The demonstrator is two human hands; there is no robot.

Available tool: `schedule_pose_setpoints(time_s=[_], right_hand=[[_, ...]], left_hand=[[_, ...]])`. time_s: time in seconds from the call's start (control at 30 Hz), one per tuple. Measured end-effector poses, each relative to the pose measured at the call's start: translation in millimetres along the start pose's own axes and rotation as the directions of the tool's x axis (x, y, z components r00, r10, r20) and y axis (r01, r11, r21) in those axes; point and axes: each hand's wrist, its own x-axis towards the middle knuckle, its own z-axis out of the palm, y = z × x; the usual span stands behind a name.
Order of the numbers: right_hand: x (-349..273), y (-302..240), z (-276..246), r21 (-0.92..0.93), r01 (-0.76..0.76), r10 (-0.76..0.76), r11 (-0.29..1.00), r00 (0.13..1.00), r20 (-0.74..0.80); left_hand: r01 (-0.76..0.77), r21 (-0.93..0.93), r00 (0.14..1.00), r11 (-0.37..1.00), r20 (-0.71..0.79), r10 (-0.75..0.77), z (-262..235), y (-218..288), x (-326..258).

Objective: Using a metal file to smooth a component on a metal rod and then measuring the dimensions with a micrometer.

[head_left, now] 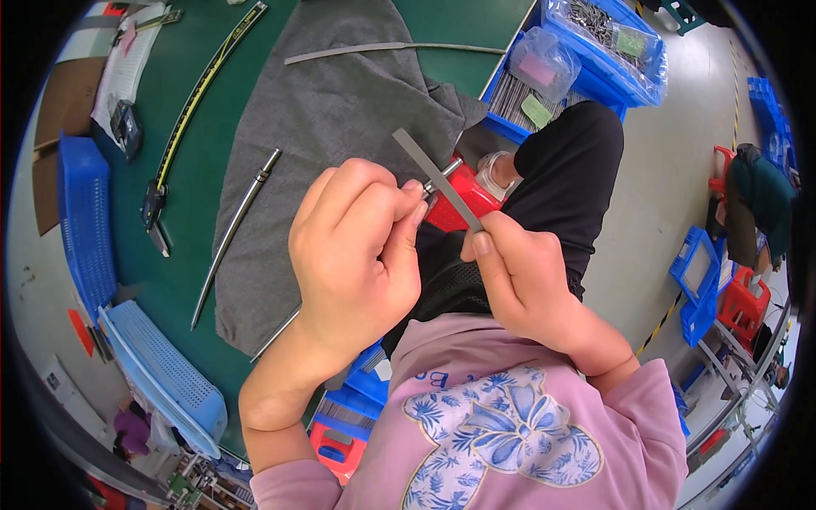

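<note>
My left hand (361, 242) is closed around a thin shiny metal rod (452, 167). The rod's near end comes out past my thumb and index finger, and a length of it shows below my wrist. Pinched in my right hand (529, 268) is a flat grey metal strip that looks like a file (435, 176). It crosses over the rod's end at a slant; whether they touch I cannot tell. A second metal rod (234, 223) lies on the grey cloth (340, 110) to the left, with a stepped upper end and a pointed lower one.
Across the cloth's far part lies a long thin file (365, 51). A caliper (153, 206) rests on the green table (183, 280). Blue baskets (161, 365) line the left edge. At the right stand blue bins (629, 81) of metal parts and a red stool (463, 200).
</note>
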Motion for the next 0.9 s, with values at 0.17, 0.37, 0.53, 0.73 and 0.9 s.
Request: schedule_pose_setpoints(time_s=[0.17,0.37,0.53,0.73,0.9], right_hand=[[-14,4,-1,-0.047,-0.042,0.042,0.998,0.999,0.005],[25,-12,-8,-0.085,0.094,-0.109,0.992,0.973,-0.204],[37,3,-4,0.041,0.029,-0.019,0.999,0.976,-0.217],[48,-1,3,0.373,-0.059,0.153,0.926,0.962,-0.227],[50,-4,3,0.397,-0.018,0.130,0.918,0.958,-0.257]], left_hand=[[-0.011,0.002,1.000,1.000,0.011,0.011,1,0,1],[-0.028,0.011,1.000,1.000,-0.007,0.028,1,-1,-2],[-0.036,0.030,0.999,0.999,-0.025,0.037,3,3,-1],[0.019,0.009,0.999,1.000,-0.026,-0.019,3,5,-3],[0.028,0.004,0.999,1.000,-0.018,-0.028,3,4,-4]])
